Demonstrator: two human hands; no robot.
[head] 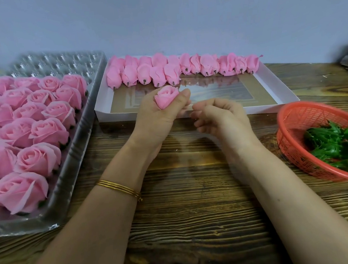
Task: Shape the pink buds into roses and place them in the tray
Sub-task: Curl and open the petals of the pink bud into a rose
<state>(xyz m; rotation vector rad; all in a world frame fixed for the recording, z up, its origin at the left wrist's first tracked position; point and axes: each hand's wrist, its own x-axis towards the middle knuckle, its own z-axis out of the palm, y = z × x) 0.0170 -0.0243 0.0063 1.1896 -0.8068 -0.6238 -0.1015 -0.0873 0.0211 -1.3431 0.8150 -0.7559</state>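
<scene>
Progress looks well past halfway, by our reckoning. The clear tray (57, 63) on the left of the desk (196, 203) is mostly filled with finished roses (37, 158). We count about twenty in view, with more cut off at the frame edge, and only the far rows of cups are still bare.

What is left sits in the white box (121, 116): unshaped buds (157, 76) lying in overlapping rows along its far side. We count roughly eighteen, though the overlap keeps us from an exact figure.

One more bud (167, 98) is in work. Our left hand (159, 116) holds it up over the near edge of the box, fingers and thumb wrapped round its base, petals barely opened. Our right hand (218, 115) is just beside it, fingers curled in, with nothing in them that we can make out.

One red basket (281, 120) on the right holds a heap of green leaves (334, 145), too tangled to count.
</scene>
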